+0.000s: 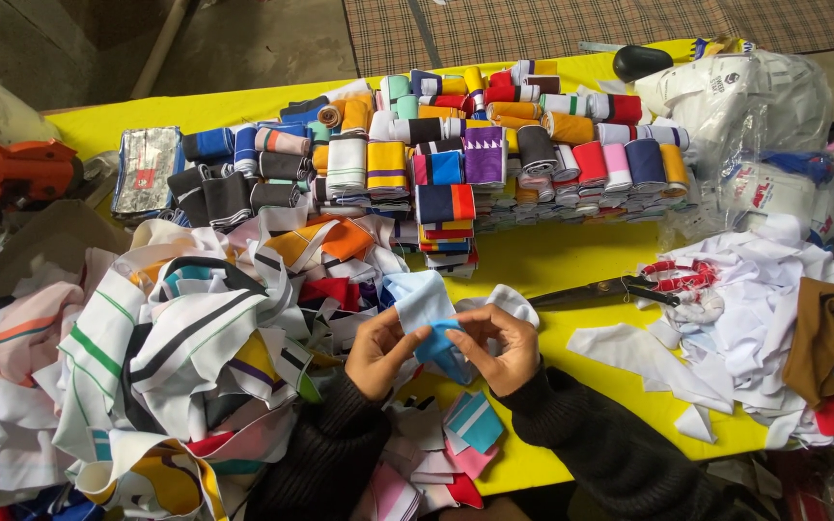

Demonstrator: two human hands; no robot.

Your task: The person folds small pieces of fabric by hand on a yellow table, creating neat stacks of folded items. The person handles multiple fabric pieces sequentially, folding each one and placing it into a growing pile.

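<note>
Light blue ribbed strip [424, 307], pinched low at six o'clock over the yellow tabletop [571, 260], held between both hands and partly doubled over, its upper end standing free toward twelve. Left hand [380, 349] closed on the strip's near fold, thumb on top, fingers curled beneath, seemingly to keep the fold from springing open. Right hand [499, 347] closed on the same strip from three o'clock, fingertips nipping a darker blue edge, apparently to draw the band taut. Both wrists in black knit sleeves, resting close above small cut pieces [470, 429] of blue, pink and white at six. Loose heap of striped collar bands [176, 357] spread out at nine, tangled and unsorted, within easy reach of the left hand. Neat rows of rolled and folded bands [456, 145] stacked at twelve, grouped tightly, likely so colours stay visible. Black-bladed scissors with red-wrapped handles [629, 287] lying at two, blades pointing inward toward the hands. White offcuts [726, 318] and a brown cloth [832, 352] piled at three; clear plastic bags [764, 106] at one; an orange tool [21, 169] at ten.
</note>
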